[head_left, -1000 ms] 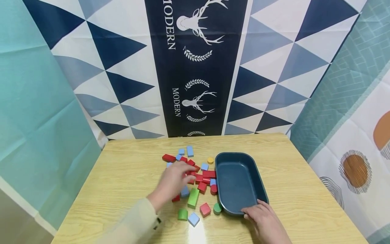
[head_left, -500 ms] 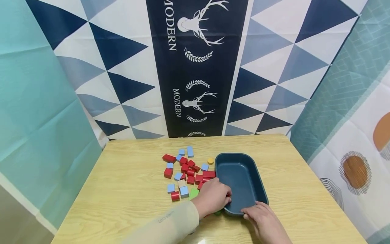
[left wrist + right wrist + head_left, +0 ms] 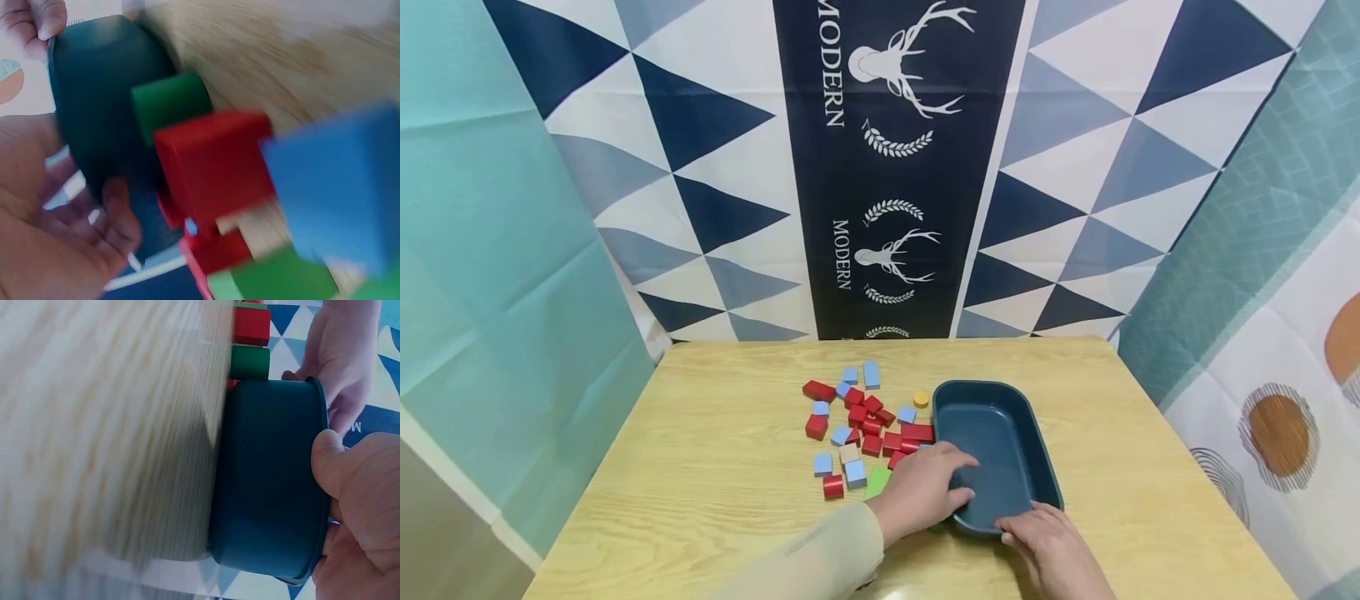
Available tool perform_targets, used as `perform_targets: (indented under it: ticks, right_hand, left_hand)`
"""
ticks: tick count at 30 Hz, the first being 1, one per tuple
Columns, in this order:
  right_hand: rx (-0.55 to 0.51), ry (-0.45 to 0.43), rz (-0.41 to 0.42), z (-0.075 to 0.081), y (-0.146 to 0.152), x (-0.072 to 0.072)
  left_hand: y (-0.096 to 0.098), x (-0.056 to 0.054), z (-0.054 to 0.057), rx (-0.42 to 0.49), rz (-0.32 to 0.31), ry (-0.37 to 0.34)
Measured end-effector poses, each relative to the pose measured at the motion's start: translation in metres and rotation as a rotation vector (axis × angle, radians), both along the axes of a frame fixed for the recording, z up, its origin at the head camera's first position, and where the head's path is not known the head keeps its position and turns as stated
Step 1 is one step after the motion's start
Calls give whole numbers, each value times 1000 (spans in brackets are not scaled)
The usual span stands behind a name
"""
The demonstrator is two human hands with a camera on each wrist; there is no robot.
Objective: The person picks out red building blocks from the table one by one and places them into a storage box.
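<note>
A deep dark blue bin (image 3: 1000, 442) stands on the table with its floor bare. My right hand (image 3: 1052, 546) pinches its near rim; the right wrist view shows the thumb outside the rim and fingers inside. Reaching across from the left, my left hand (image 3: 921, 487) is over the bin's left rim, its thumb and forefinger apart above the inside, with nothing seen between them. A green cylinder (image 3: 172, 103) stands against the bin's near end, beside a red cube (image 3: 215, 169) and a blue block (image 3: 340, 187). In the head view the left hand and forearm hide most of these.
Left of the bin lie scattered red blocks (image 3: 857, 415), blue blocks (image 3: 855, 474), a plain wooden block (image 3: 848, 453) and a green block (image 3: 877, 480). A yellow disc (image 3: 921, 399) lies near the bin's far left corner. Patterned cloth (image 3: 887, 167) hangs behind the table (image 3: 722, 433).
My left hand went from over the blocks rightward to the bin's left rim, and its thumb and forefinger have since parted. My right hand has stayed on the near rim.
</note>
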State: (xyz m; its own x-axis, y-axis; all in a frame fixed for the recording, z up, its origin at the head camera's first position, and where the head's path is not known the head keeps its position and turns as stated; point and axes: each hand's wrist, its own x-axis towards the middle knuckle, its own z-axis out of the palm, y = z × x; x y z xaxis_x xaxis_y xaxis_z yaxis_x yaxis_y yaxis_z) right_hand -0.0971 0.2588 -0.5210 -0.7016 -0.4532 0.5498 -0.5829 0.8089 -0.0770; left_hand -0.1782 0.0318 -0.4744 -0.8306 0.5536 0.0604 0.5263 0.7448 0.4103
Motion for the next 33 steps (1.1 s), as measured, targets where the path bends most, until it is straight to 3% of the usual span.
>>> perform_targets:
  ticks: [3,8,12,15,18,23,28,33]
  right_hand:
    - [19,-41,-16,2,0,0]
    - [-8,-128,-109,4,-7,3]
    - [-50,-141,-207,2,-9,5]
    - [-93,-117,-214,-1,-7,4]
    - [-125,-68,-151,-6,-3,-2]
    - [-95,-57,-73,-8,0,-7]
    - [-55,-147,-142,-2,-1,-3]
    - [-54,-166,-152,0,0,-1]
  left_hand:
    - [-27,3,10,133,22,-1]
    - [-96,10,22,269,177,-67]
    - [-145,27,14,262,266,-95]
    - [-164,43,3,222,299,-112]
    - [-170,56,-5,191,291,-105]
    - [-164,64,-19,139,239,-14]
    - [-158,52,-29,90,276,82]
    - [-153,37,-35,13,260,66]
